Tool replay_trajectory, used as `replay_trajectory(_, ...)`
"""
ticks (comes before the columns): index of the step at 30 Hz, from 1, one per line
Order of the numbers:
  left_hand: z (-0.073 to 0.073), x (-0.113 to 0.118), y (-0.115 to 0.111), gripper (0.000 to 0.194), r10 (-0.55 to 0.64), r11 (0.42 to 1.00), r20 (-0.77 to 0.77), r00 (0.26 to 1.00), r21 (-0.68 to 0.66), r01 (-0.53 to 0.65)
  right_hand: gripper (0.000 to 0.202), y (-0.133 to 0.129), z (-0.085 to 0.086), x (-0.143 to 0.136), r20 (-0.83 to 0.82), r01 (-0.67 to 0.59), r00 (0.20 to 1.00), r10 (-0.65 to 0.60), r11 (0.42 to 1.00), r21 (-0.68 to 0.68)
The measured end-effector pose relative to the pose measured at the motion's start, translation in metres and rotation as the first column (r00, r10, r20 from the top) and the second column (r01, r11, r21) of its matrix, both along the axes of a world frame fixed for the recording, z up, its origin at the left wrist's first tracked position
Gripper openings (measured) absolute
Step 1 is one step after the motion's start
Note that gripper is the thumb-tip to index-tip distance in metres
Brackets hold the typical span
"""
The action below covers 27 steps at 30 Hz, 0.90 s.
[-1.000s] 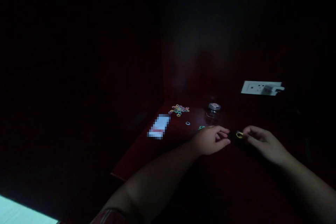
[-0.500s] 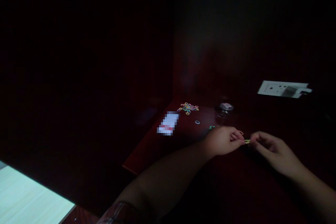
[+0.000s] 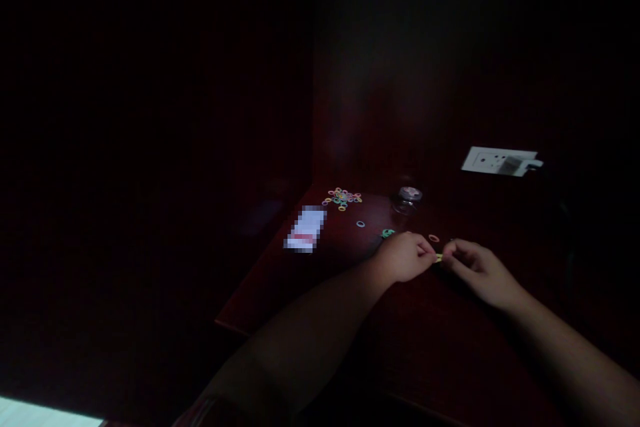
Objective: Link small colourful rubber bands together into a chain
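Between my two hands is a small yellow hair tie (image 3: 439,257), stretched a little just above the dark red tabletop. My left hand (image 3: 407,257) pinches its left end, and the fingers of my right hand (image 3: 483,270) are closed on its right end. An orange hair tie (image 3: 434,238) lies just beyond the fingertips. Green hair ties (image 3: 388,233) rest behind my left hand, which partly covers them. A pale hair tie (image 3: 361,223) lies alone farther left. Toward the back corner is a loose pile of multicoloured hair ties (image 3: 344,197).
A clear jar with a lid (image 3: 408,201) stands at the back near the wall. To the left lies a pixelated white rectangular item (image 3: 306,229) near the table edge. A socket plate (image 3: 499,161) with a plug in it is on the wall. The surroundings are dark.
The view has shifted, so the tabletop things appear farther left and slightly higher. Both hands keep hold of the yellow hair tie. More of the orange hair tie shows past my left hand.
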<state>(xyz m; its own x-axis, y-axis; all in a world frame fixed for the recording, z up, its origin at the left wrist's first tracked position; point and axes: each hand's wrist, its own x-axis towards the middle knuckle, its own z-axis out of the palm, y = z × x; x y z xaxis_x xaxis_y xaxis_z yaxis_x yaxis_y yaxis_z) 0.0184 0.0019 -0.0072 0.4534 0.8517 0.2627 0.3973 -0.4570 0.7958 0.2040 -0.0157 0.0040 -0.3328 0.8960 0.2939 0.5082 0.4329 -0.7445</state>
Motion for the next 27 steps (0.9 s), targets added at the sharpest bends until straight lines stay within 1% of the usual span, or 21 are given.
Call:
replay_trajectory(2, -0.004, -0.001, 0.002, 0.023, 0.002, 1.000, -0.035, 0.999, 0.022, -0.001, 0.022, 0.000, -0.002, -0.003, 0.067, -0.021, 0.998, 0.018, 0.999, 0.048)
replay_trajectory(4, -0.008, -0.002, 0.003, 0.024, -0.001, 1.000, -0.063, 0.998, 0.013, 0.002, 0.020, 0.000, -0.004, -0.005, 0.083, -0.047, 0.996, 0.041, 0.996, 0.076)
replay_trajectory(7, -0.012, -0.003, 0.004, 0.025, 0.002, 0.999, -0.061, 0.998, -0.037, -0.005, 0.020, -0.001, -0.008, -0.008, 0.079, -0.115, 0.990, 0.114, 0.993, 0.015)
replay_trajectory(11, -0.012, -0.004, 0.003, 0.022, -0.023, 0.993, -0.022, 0.999, -0.119, 0.020, 0.022, -0.001, -0.011, -0.009, 0.055, -0.107, 0.992, 0.110, 0.992, -0.064)
replay_trajectory(14, -0.012, -0.004, 0.004, 0.017, -0.044, 0.987, 0.011, 0.999, -0.155, 0.045, 0.022, 0.000, -0.011, -0.006, 0.067, -0.108, 0.991, 0.113, 0.992, -0.066)
replay_trajectory(15, -0.012, -0.004, 0.005, 0.016, -0.066, 0.984, 0.027, 0.997, -0.166, 0.070, 0.022, 0.001, -0.011, -0.005, 0.068, -0.110, 0.991, 0.114, 0.992, -0.062)
replay_trajectory(17, -0.013, -0.004, 0.006, 0.015, -0.120, 0.978, 0.051, 0.992, -0.167, 0.127, 0.020, 0.002, -0.012, -0.004, 0.066, -0.113, 0.991, 0.116, 0.992, -0.060)
replay_trajectory(20, -0.013, -0.003, 0.006, 0.013, -0.182, 0.972, 0.029, 0.983, -0.144, 0.184, 0.016, 0.003, -0.012, -0.003, 0.062, -0.121, 0.990, 0.125, 0.990, -0.068)
replay_trajectory(24, -0.013, -0.005, 0.006, 0.011, -0.216, 0.967, -0.028, 0.976, -0.141, 0.210, 0.014, 0.003, -0.013, -0.004, 0.039, -0.136, 0.989, 0.140, 0.987, -0.091)
replay_trajectory(27, -0.015, -0.005, 0.007, 0.013, -0.197, 0.975, -0.053, 0.979, -0.118, 0.189, 0.016, 0.004, -0.015, -0.003, 0.006, -0.152, 0.988, 0.154, 0.980, -0.127)
